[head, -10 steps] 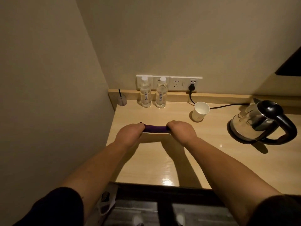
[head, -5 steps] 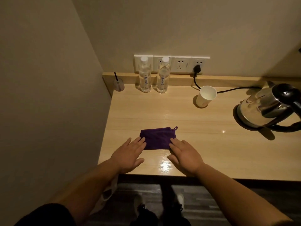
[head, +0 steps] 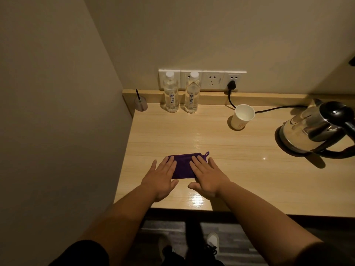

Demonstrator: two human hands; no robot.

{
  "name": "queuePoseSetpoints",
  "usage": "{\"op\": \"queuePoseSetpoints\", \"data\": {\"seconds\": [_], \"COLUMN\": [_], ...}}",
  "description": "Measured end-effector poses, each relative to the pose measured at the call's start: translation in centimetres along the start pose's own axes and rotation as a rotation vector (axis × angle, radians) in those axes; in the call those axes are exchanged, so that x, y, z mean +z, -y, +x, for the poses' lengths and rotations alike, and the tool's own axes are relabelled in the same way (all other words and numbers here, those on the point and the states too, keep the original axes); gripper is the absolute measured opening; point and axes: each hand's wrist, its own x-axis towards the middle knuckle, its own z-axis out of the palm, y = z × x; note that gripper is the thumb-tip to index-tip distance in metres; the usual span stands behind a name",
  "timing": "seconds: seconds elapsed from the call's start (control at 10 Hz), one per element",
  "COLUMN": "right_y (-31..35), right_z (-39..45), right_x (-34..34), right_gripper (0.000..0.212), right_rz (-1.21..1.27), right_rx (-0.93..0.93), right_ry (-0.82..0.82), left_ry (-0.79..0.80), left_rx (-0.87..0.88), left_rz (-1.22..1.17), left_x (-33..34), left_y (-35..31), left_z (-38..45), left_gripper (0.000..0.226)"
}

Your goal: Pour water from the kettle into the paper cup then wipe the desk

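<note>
Both hands lie flat with fingers spread, the left hand (head: 163, 178) and right hand (head: 208, 178) pressing a folded purple cloth (head: 183, 166) on the table (head: 249, 169), grasping nothing. The paper cup (head: 242, 117) stands near the kettle (head: 315, 129).

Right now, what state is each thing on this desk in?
purple cloth: folded flat, under both hands
left hand: open, palm down on cloth
right hand: open, palm down on cloth
paper cup: upright, contents unclear
kettle: on its base, lid closed
two water bottles: upright, capped
black plug: in the socket
</note>
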Motion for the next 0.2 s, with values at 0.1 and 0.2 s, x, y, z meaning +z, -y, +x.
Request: {"op": "queuePoseSetpoints", "data": {"seconds": [0.1, 0.2], "right_y": [-0.1, 0.1], "right_z": [-0.3, -0.9], "right_x": [-1.0, -2.3], "right_gripper": [0.087, 0.063], "right_rz": [0.069, 0.154], "right_rx": [-0.016, 0.011], "right_ry": [-0.002, -0.202], "left_ry": [-0.016, -0.155], "left_rx": [0.014, 0.004], "left_rz": [-0.038, -0.078], "left_x": [-0.8, -1.6], "left_y": [0.3, 0.0], "left_z": [0.1, -0.2], "left_gripper": [0.069, 0.062]}}
